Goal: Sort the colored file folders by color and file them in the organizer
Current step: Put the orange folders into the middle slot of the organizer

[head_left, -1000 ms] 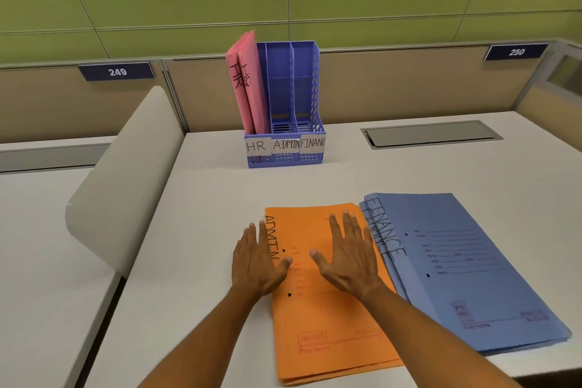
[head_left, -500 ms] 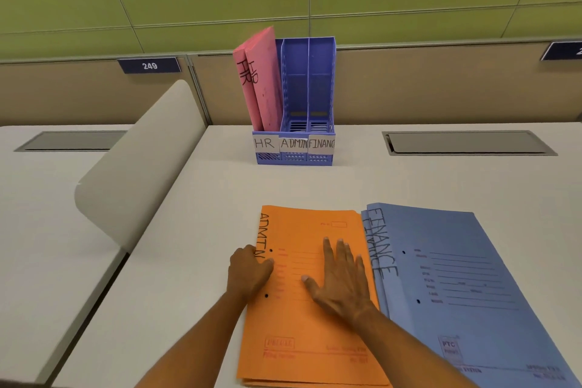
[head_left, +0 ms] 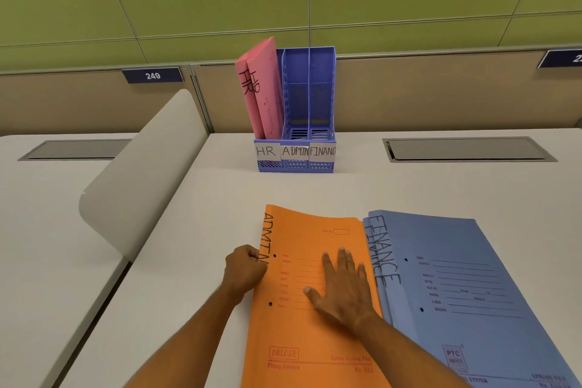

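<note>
An orange folder stack [head_left: 315, 334] marked ADMIN lies on the desk in front of me. My left hand [head_left: 245, 271] is curled around the stack's left edge, fingers tucked under it. My right hand [head_left: 345, 285] rests flat on top of the orange cover, fingers spread. Blue folders [head_left: 466, 293] marked FINANCE lie just to the right, slightly overlapped by the orange ones. At the back stands a blue three-slot organizer [head_left: 307, 104] labelled HR, ADMIN, FINANCE. Pink HR folders [head_left: 261, 91] lean in its left slot; the other two slots hold nothing.
A rounded white divider panel [head_left: 141, 173] stands at the desk's left edge, with another desk beyond it. A grey cable hatch [head_left: 466, 150] sits at the back right. A beige partition with number plate 249 [head_left: 152, 75] runs behind the organizer.
My left hand slid from flat on the orange cover to its left edge and curled around it. The right hand stayed flat on top. The view has shifted.
</note>
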Demonstrator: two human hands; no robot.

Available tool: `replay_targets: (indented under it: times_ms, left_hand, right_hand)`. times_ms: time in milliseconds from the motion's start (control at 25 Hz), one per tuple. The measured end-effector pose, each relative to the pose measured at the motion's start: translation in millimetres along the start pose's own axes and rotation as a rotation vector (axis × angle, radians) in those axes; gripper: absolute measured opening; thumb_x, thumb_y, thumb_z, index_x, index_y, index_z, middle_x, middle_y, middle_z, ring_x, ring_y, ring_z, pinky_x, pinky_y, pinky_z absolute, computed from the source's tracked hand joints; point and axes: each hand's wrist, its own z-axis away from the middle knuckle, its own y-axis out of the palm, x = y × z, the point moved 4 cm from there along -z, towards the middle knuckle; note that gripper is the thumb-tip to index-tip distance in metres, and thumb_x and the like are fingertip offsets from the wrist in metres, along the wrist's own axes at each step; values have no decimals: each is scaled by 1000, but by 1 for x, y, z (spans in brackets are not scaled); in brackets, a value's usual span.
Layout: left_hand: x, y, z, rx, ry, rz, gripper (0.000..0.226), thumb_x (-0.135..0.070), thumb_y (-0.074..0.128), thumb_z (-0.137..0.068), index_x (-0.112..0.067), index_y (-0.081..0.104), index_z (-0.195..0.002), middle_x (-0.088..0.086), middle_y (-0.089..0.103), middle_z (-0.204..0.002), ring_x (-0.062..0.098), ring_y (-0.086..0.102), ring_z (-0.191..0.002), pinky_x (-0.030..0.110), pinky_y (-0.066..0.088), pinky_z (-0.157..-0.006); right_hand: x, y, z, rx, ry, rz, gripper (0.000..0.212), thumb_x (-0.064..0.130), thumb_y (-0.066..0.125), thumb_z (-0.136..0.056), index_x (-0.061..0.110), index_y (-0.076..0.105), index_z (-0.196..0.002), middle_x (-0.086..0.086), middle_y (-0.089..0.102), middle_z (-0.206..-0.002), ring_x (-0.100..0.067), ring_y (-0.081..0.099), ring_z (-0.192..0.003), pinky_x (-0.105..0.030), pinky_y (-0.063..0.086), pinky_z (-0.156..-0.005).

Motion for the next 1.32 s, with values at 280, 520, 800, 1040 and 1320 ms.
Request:
replay_targets:
  times_ms: [280, 520, 800, 1040, 1320]
  left_hand:
    - [-19, -15, 3, -31, 69, 58, 11, -3, 66, -79, -11, 61, -87, 6, 66, -82, 19, 64, -78, 27, 52, -65]
    - [-56, -49, 1, -130, 175, 118, 13, 0, 64, -79, -10, 60, -87, 8, 66, -84, 22, 64, -79, 33, 55, -70]
    - [-124, -87, 9, -268, 377, 139, 10, -3, 63, -85, -9, 58, -91, 3, 63, -84, 14, 58, -73, 23, 48, -63]
    - [-166, -110, 12, -384, 522, 176, 16, -7, 60, -91, -18, 50, -86, -4, 62, -85, 11, 62, -80, 27, 52, -66]
    - [-198, -130, -15, -435, 596, 204, 23, -8, 57, -93, -25, 45, -84, -3, 61, -96, 15, 60, -86, 33, 52, -69]
  right_hand:
    - [2, -29, -6, -119, -26, -80, 94, 74, 38, -82, 22, 7, -154, -17, 4, -161, -32, 5, -149, -52, 10, -119]
    - [13, -80, -22, -312, -107, -106, 88, 72, 40, -80, 23, 19, -150, -16, 20, -156, -32, 22, -142, -49, 24, -114]
    - [16, -183, -54, -619, -184, -166, 81, 62, 45, -81, 22, 22, -148, -14, 27, -150, -32, 32, -134, -48, 36, -104]
    - [33, -281, -75, -965, -256, -177, 79, 45, 63, -81, 14, 30, -146, -19, 35, -146, -33, 37, -130, -48, 41, -101]
    - [56, -356, -98, -1099, -318, -86, 62, 37, 61, -77, 17, 48, -134, -8, 54, -124, -27, 47, -114, -42, 35, -92]
